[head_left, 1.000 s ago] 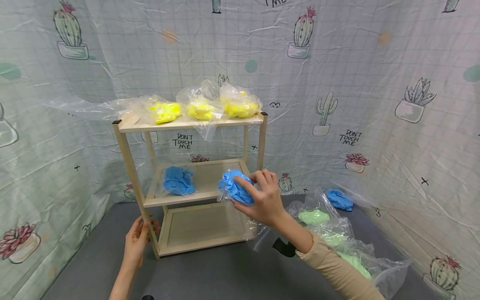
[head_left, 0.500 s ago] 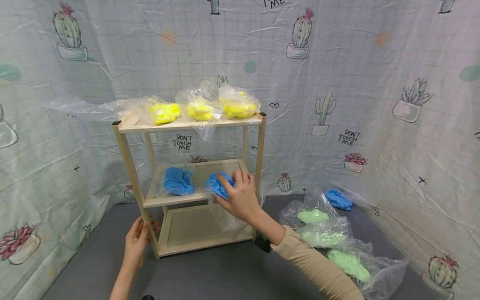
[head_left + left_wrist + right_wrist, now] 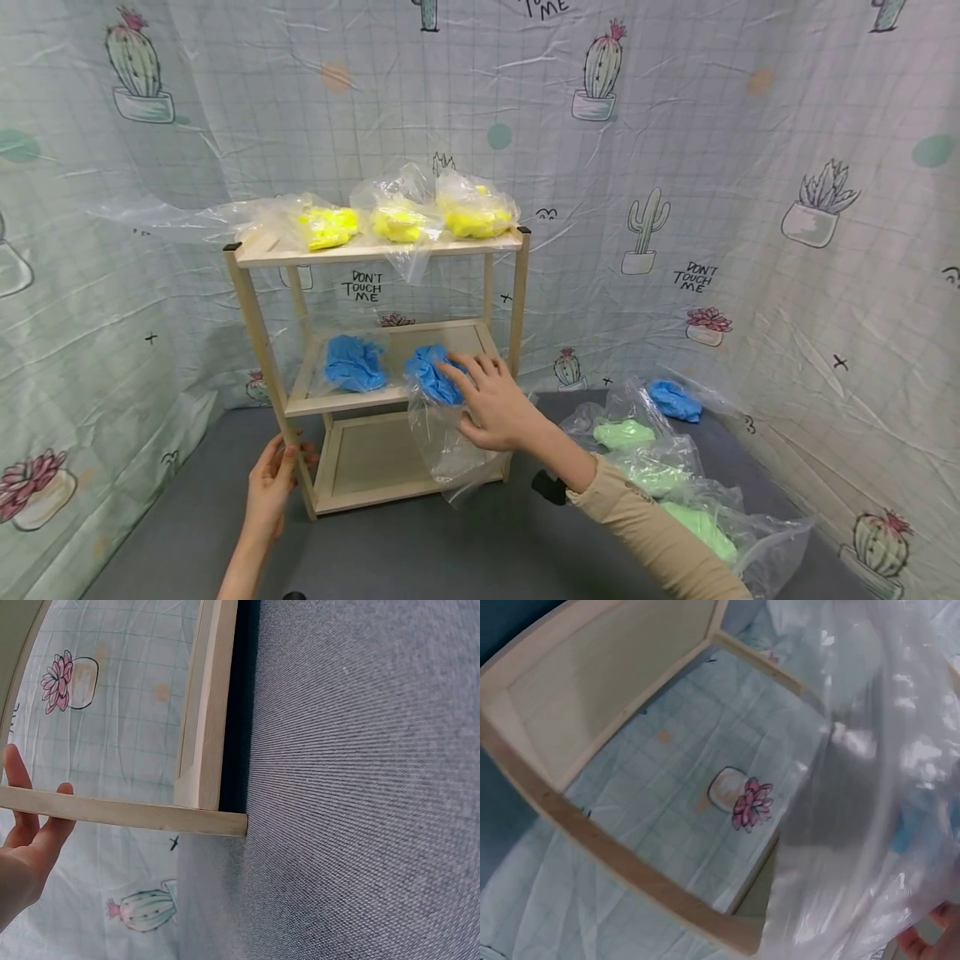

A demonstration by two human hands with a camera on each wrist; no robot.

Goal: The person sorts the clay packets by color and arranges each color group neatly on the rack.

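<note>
A small wooden shelf rack (image 3: 390,400) stands in front of me. My left hand (image 3: 270,483) holds its front left post low down; in the left wrist view the fingers (image 3: 49,832) wrap that post (image 3: 127,814). On the middle shelf's right part lies a clear plastic bag with a crumpled blue lump (image 3: 431,375), its loose plastic hanging over the front edge. My right hand (image 3: 498,408) is at this bag, fingers spread and thumb apart from the lump. The hanging plastic (image 3: 855,825) fills much of the right wrist view. Another bagged blue lump (image 3: 354,363) sits to its left.
Three bags with yellow lumps (image 3: 401,221) lie on the top shelf. Right of the rack, bags with pale green lumps (image 3: 624,433) and one bagged blue lump (image 3: 675,400) lie on the grey table (image 3: 420,550). A cactus-print curtain (image 3: 675,108) surrounds the table.
My right hand has carried the blue-lump bag leftward onto the middle shelf, then loosened its fingers and drawn back slightly to the right. My left hand has kept its place on the post.
</note>
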